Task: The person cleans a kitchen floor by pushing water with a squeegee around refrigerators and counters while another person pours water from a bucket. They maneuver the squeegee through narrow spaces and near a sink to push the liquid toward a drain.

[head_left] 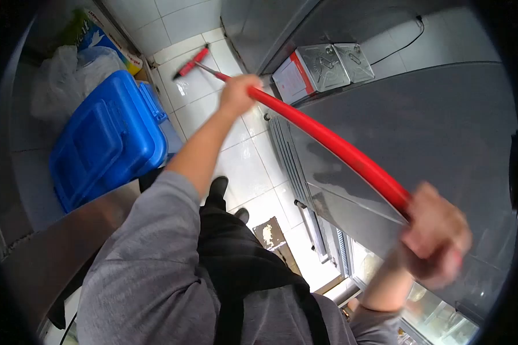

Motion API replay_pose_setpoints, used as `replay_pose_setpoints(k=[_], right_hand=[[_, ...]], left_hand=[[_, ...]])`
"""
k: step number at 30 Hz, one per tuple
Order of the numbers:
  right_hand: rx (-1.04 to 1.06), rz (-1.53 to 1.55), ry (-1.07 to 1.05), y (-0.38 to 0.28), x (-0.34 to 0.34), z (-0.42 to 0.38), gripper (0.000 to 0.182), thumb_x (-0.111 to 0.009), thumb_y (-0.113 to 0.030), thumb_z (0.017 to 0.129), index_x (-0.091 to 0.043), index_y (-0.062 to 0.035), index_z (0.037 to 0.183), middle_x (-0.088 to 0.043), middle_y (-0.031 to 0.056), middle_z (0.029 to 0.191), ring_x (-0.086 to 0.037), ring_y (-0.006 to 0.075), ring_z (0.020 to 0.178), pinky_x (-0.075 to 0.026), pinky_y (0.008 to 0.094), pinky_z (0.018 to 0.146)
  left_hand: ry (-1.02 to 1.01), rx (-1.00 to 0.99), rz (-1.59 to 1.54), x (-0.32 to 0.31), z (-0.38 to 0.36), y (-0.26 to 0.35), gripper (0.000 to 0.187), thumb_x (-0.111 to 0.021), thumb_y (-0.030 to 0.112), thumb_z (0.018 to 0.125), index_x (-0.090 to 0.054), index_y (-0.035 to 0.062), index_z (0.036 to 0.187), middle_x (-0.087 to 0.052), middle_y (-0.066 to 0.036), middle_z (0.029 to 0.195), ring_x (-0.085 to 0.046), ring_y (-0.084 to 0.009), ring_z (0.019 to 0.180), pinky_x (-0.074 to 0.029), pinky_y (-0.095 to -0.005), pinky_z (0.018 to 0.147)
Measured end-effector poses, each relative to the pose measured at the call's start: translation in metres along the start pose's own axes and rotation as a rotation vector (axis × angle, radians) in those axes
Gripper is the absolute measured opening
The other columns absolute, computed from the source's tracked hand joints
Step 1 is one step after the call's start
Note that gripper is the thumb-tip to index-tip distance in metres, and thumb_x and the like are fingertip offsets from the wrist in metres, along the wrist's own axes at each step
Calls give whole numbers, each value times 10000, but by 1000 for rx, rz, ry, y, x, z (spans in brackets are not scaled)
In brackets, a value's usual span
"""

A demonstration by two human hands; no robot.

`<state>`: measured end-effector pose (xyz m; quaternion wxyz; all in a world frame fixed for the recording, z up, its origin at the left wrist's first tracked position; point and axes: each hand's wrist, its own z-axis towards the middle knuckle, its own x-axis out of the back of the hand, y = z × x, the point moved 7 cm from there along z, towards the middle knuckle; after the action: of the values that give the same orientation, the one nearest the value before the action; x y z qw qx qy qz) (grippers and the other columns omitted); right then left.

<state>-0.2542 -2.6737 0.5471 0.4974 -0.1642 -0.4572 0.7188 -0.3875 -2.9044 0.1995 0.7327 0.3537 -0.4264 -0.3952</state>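
A floor squeegee (330, 138) with a long red handle slants across the view, and both my hands are wrapped round it. My left hand (240, 95) grips the handle's lower part, towards the head. Blurred by motion, my right hand (434, 236) closes round the upper end at the right. The squeegee's red head (191, 62) with its dark edge rests on the white tiled floor (236, 164) at the far end, close to the wall. Shiny wet-looking patches show on the tiles near it.
A blue lidded bin (112, 141) stands on the left, with plastic bags (75, 77) behind it. On the right is a large grey appliance (420, 121), with metal tins (322, 66) beyond it. A dark worn floor patch (270, 234) lies near my boots (217, 188).
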Motion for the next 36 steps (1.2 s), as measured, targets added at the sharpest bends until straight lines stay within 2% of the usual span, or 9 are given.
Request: replay_pose_setpoints(k=[6, 10, 12, 17, 24, 25, 26, 31, 36], right_hand=[[-113, 327, 224, 99, -21, -36, 349, -464, -188, 924, -381, -118, 593, -467, 26, 543, -476, 193, 511, -393, 398, 602], [-223, 318, 23, 9, 52, -19, 285, -386, -210, 934, -443, -139, 664, -375, -11, 529, -398, 109, 495, -365, 323, 619], [229, -622, 143, -93, 132, -55, 396, -356, -219, 964, -637, -56, 736, -580, 54, 579, -609, 135, 571, -508, 277, 573], [-99, -61, -235, -230, 231, -84, 448, -420, -339, 936, -579, 78, 900, -640, 129, 875, -627, 203, 744, -470, 384, 940], [565, -1525, 75, -145, 83, -67, 335, -434, -195, 900, -505, -10, 630, -575, 119, 642, -469, 217, 555, -440, 407, 686], [131, -810, 635, -108, 122, -102, 332, -424, -178, 892, -427, -73, 577, -440, 77, 529, -411, 209, 493, -444, 429, 673], [13, -12, 321, -26, 53, -49, 323, -422, -178, 891, -370, -117, 579, -365, 43, 507, -402, 198, 487, -440, 429, 675], [-101, -73, 252, 6, 1, -65, 425, -392, -283, 976, -383, -136, 577, -388, 42, 514, -403, 156, 501, -363, 359, 610], [-9, -88, 243, -189, 70, -66, 407, -425, -339, 984, -480, -168, 619, -516, -58, 556, -510, 75, 482, -415, 245, 491]], left_hand=[[102, 180, 382, 45, -68, -69, 157, -639, 119, 734, -541, 65, 624, -585, -149, 659, -574, -358, 682, -469, -454, 648], [91, 104, 316, -8, -107, 27, 115, -681, 143, 695, -578, 149, 644, -595, -80, 634, -599, -320, 667, -455, -445, 606], [-37, 85, 139, -33, -134, 94, 134, -697, 127, 656, -573, 175, 674, -597, -37, 644, -605, -283, 655, -456, -419, 605], [-159, -179, -156, -32, -135, 218, 360, -756, 162, 727, -439, 111, 565, -465, -70, 488, -497, -285, 438, -377, -372, 449], [-83, -181, -16, -11, -35, 133, 202, -724, 224, 761, -573, 157, 646, -589, -47, 650, -597, -283, 657, -450, -397, 628], [-64, -120, 38, -13, -14, 85, 201, -723, 197, 762, -574, 119, 652, -587, -94, 709, -595, -309, 755, -454, -408, 660], [74, -140, 204, -12, -4, 45, 208, -723, 179, 764, -570, 75, 670, -568, -132, 732, -578, -340, 792, -457, -422, 684], [-169, -92, 170, -68, -36, -22, 201, -700, 184, 761, -565, 54, 689, -586, -134, 750, -580, -342, 777, -463, -411, 714], [-701, -2, -168, -130, -149, 174, 159, -675, 124, 626, -691, 126, 784, -667, -90, 810, -623, -299, 824, -492, -408, 759]])
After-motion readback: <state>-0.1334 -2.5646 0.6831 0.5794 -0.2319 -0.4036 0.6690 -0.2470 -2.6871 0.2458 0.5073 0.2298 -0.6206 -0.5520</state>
